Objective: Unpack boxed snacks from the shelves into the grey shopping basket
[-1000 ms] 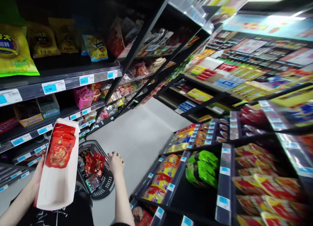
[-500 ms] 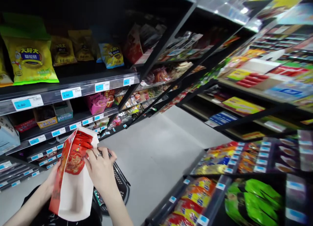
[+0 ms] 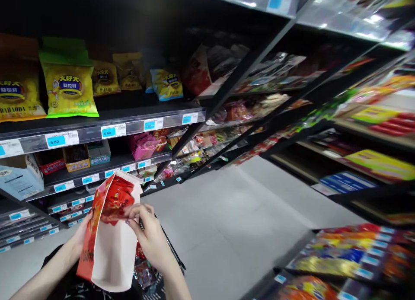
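Note:
My left hand [image 3: 83,231] grips the outer left side of a red and white open-topped carton [image 3: 113,256], its fingers mostly hidden behind the wall. Several red snack packets [image 3: 120,191] stand packed at the carton's far end, while its near part shows bare white card. With finger and thumb pinched, my right hand [image 3: 147,231] holds the edge of a red packet [image 3: 113,212] at the front of the row. That packet is slightly blurred and still lies inside the carton. Below my right forearm, a dark shopping basket [image 3: 155,287] with wrapped goods in it is partly hidden.
Ahead on the left is a black shelf [image 3: 129,105] with yellow snack bags [image 3: 70,88]; small boxes [image 3: 76,158] and a pink box [image 3: 143,146] sit one level lower. Grey floor [image 3: 220,218] runs down the aisle. A low display of bagged snacks [image 3: 337,250] stands at right.
The view has swung left, so shelves and carton appear farther right. My right hand has shifted its hold on the front packet, which now tilts differently; the left hand keeps its grip.

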Action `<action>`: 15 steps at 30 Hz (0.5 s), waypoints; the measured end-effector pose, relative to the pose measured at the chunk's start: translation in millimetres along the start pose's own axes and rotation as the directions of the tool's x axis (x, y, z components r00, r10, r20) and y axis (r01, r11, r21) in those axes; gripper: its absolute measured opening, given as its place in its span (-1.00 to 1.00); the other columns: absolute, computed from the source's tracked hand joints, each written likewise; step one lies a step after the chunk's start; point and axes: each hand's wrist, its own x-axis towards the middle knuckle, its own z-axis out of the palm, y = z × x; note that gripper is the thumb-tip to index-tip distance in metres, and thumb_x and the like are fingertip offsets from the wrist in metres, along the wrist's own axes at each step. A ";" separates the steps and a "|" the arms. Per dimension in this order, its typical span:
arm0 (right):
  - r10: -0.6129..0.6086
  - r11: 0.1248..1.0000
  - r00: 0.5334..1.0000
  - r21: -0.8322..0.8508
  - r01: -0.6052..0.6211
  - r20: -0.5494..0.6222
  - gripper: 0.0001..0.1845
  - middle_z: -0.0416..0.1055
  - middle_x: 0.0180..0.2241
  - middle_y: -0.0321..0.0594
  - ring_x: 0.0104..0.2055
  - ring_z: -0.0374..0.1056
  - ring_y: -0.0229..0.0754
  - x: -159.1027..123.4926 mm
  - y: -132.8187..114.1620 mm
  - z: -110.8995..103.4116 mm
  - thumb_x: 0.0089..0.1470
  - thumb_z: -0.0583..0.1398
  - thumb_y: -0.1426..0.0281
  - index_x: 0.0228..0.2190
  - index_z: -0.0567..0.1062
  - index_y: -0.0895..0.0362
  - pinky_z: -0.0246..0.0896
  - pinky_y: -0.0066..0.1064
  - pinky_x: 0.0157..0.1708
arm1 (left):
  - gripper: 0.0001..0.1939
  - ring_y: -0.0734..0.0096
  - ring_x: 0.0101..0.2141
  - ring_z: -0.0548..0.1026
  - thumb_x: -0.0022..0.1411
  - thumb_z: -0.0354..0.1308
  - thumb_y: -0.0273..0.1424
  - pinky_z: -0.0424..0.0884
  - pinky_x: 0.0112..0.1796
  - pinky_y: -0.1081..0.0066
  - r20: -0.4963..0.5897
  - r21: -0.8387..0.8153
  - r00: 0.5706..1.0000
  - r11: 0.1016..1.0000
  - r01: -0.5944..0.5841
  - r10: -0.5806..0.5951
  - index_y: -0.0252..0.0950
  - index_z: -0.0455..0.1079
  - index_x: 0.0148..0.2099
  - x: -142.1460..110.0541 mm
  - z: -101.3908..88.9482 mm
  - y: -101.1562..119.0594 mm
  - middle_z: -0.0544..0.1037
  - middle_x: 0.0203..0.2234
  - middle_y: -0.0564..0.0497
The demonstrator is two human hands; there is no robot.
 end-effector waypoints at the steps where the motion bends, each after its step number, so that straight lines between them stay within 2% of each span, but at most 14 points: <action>1: 0.021 0.996 1.000 0.090 -0.020 -0.012 -0.91 0.40 -0.37 -0.27 -0.28 0.30 -0.21 1.4 -2.0 -3.6 0.12 0.05 0.48 -0.41 0.31 0.09 0.15 -0.37 -0.26 | -0.37 -0.04 -0.10 0.50 0.15 0.06 -0.08 0.23 0.01 0.14 0.017 0.001 1.000 1.000 0.010 -0.010 -0.53 0.34 0.06 1.1 -0.5 0.4 0.61 -0.24 -0.26; 5: 0.161 0.964 0.975 0.237 -0.122 -0.155 -0.88 0.35 -0.49 -0.33 -0.48 0.25 -0.29 9.3 -11.3 -13.9 0.14 0.07 0.34 -0.41 0.31 0.10 0.12 -0.46 -0.43 | -0.44 0.02 -0.09 0.50 0.17 0.05 -0.08 0.23 0.03 0.16 0.073 -0.026 0.997 0.999 0.036 -0.034 -0.46 0.40 -0.01 9.3 -10.2 1.4 0.60 -0.20 -0.21; 8: 0.192 0.938 0.966 0.323 -0.128 -0.172 -0.86 0.32 -0.54 -0.35 -0.50 0.21 -0.32 12.3 -15.8 -16.3 0.12 0.09 0.32 -0.43 0.34 0.12 0.09 -0.47 -0.46 | -0.53 0.11 -0.11 0.52 0.19 0.06 -0.14 0.22 0.04 0.23 0.077 -0.045 0.997 0.999 -0.012 0.016 -0.44 0.45 -0.08 14.1 -16.3 1.9 0.61 -0.21 -0.17; 11: 0.215 0.853 0.957 0.514 -0.088 -0.193 -0.86 0.28 -0.54 -0.35 -0.51 0.17 -0.34 10.1 -15.4 -15.0 0.08 0.16 0.32 -0.45 0.35 0.12 0.09 -0.50 -0.49 | -0.47 0.05 -0.07 0.49 0.16 0.07 -0.09 0.19 0.07 0.18 0.103 -0.036 0.995 0.999 0.017 -0.013 -0.46 0.44 -0.06 12.1 -13.7 2.2 0.58 -0.15 -0.22; 12: 0.218 0.776 0.955 0.630 -0.044 -0.202 -0.85 0.26 -0.54 -0.36 -0.51 0.16 -0.35 8.8 -14.6 -14.1 0.07 0.17 0.31 -0.46 0.35 0.11 0.10 -0.50 -0.50 | -0.44 0.01 -0.05 0.48 0.14 0.08 -0.06 0.17 0.08 0.15 0.110 -0.031 0.993 0.999 0.039 -0.036 -0.47 0.43 -0.05 10.1 -11.5 2.3 0.57 -0.13 -0.24; 13: 0.223 0.657 0.953 0.754 0.010 -0.207 -0.84 0.24 -0.54 -0.37 -0.53 0.16 -0.36 7.4 -13.5 -13.1 0.07 0.18 0.30 -0.46 0.33 0.09 0.12 -0.51 -0.52 | -0.41 -0.01 -0.05 0.47 0.12 0.08 -0.04 0.16 0.08 0.13 0.111 -0.026 0.992 0.998 0.061 -0.058 -0.49 0.43 -0.04 7.8 -9.2 2.4 0.57 -0.13 -0.25; 15: 0.225 0.318 0.953 0.940 0.123 -0.201 -0.86 0.16 -0.56 -0.42 -0.62 0.10 -0.41 5.0 -11.2 -11.1 0.07 0.18 0.31 -0.45 0.30 0.05 0.08 -0.58 -0.65 | -0.39 -0.01 -0.10 0.51 0.11 0.09 -0.03 0.17 0.08 0.12 0.094 -0.020 0.992 0.996 0.089 -0.087 -0.50 0.44 -0.06 3.4 -5.6 2.5 0.58 -0.17 -0.25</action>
